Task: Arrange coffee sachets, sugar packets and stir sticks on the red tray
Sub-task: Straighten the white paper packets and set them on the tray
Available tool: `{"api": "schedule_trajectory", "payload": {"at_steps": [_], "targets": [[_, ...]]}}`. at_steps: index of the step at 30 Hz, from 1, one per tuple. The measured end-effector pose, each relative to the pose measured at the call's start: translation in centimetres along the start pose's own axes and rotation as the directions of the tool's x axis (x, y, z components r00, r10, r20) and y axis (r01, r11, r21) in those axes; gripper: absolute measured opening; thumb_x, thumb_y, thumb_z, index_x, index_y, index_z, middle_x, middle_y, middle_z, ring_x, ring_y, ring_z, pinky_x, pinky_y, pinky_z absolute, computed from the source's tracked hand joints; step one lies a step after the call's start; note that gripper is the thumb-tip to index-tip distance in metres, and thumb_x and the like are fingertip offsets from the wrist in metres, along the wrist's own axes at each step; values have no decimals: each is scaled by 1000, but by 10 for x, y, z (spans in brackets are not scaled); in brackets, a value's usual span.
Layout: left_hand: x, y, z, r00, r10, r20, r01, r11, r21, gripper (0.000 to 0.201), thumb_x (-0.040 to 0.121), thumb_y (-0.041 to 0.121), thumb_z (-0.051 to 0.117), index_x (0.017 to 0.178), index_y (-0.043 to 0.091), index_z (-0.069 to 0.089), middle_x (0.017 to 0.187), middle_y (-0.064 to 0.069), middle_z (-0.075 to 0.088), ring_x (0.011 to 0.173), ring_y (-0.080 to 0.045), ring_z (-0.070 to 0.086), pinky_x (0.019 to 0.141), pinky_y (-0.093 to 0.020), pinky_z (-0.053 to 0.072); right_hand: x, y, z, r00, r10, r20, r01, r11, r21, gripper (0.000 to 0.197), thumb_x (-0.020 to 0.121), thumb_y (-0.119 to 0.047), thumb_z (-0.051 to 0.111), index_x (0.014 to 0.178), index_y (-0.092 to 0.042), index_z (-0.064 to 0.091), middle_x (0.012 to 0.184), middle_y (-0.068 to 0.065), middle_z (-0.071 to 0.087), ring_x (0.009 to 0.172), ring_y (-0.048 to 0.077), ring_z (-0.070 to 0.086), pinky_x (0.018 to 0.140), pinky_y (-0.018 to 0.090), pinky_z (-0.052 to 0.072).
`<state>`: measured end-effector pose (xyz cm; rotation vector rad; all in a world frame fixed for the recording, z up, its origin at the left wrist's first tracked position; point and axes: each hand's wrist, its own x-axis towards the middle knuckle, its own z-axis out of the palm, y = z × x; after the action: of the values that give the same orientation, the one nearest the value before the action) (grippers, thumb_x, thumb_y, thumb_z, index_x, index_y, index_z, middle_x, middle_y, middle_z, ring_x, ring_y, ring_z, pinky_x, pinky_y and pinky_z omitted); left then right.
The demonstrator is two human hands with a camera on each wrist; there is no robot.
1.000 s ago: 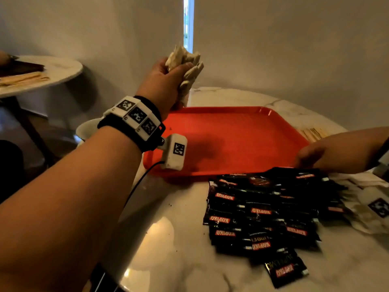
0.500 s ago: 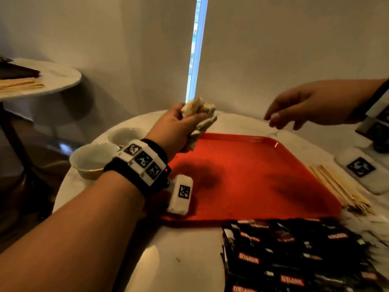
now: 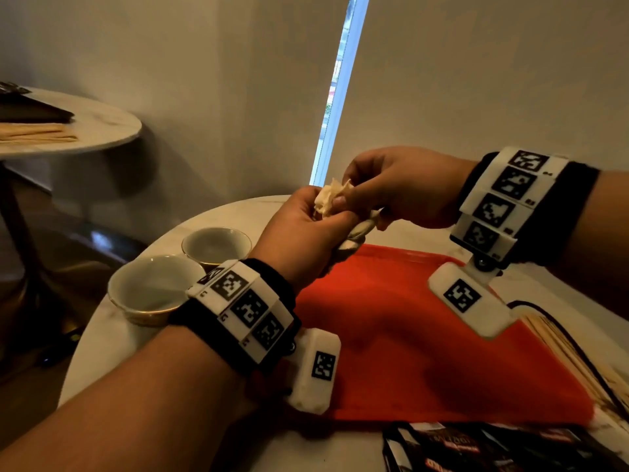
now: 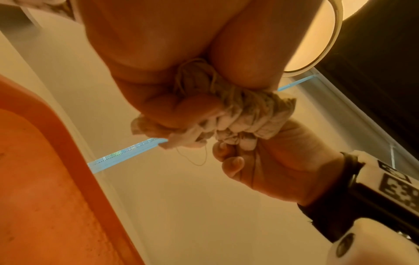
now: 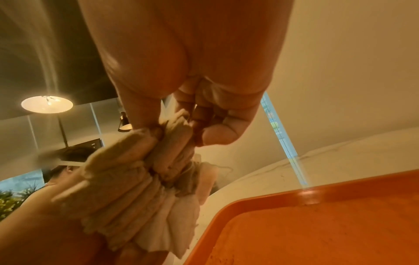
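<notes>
My left hand (image 3: 320, 226) is raised over the far left corner of the red tray (image 3: 425, 335), gripping a bunch of pale crumpled packets (image 3: 332, 195). My right hand (image 3: 357, 199) meets it from the right and pinches the top of the same bunch. The left wrist view shows the packets (image 4: 244, 122) squeezed between both hands, with thin threads hanging loose. In the right wrist view the right fingers (image 5: 215, 132) pinch the packets (image 5: 140, 175) above the tray's rim (image 5: 260, 202). Black coffee sachets (image 3: 493, 447) lie at the tray's near edge. Wooden stir sticks (image 3: 578, 352) lie to its right.
Two white cups (image 3: 149, 287) (image 3: 216, 243) stand left of the tray on the round marble table (image 3: 102, 342). A second round table (image 3: 102, 127) with flat items stands at the far left. A wall is close behind.
My right hand rose from the coffee sachets, crossed over the tray and took hold of the packet bunch. The left hand stayed raised with the bunch.
</notes>
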<state>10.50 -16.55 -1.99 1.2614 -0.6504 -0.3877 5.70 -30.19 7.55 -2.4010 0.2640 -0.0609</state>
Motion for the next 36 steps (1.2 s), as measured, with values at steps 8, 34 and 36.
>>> {"api": "schedule_trajectory", "payload": {"at_steps": [8,34,36], "targets": [[-4,6,4,999,44,-23,-45,997,-70,25,92,38,67,109,20,60,61,0,63,44,-13,51,43,-23,38,-8,3,-1,999,-5,-34,12,977,214,6,95,-3,59,94,-4,65,84,19,64,67,25,64,57,30,56],[-3,6,6,988,-58,-140,44,994,-102,12,100,37,54,104,29,62,57,8,65,42,-7,52,42,-22,40,-10,20,-10,999,-3,-45,20,919,394,16,78,-21,69,88,-10,63,76,6,68,66,18,62,57,28,45],[-3,6,6,987,-59,-151,44,994,-100,11,100,36,54,105,29,61,57,9,65,42,-7,53,43,-23,40,-9,21,-11,998,8,-60,16,922,388,6,89,-15,66,90,-10,63,76,7,67,66,18,61,57,28,44]]}}
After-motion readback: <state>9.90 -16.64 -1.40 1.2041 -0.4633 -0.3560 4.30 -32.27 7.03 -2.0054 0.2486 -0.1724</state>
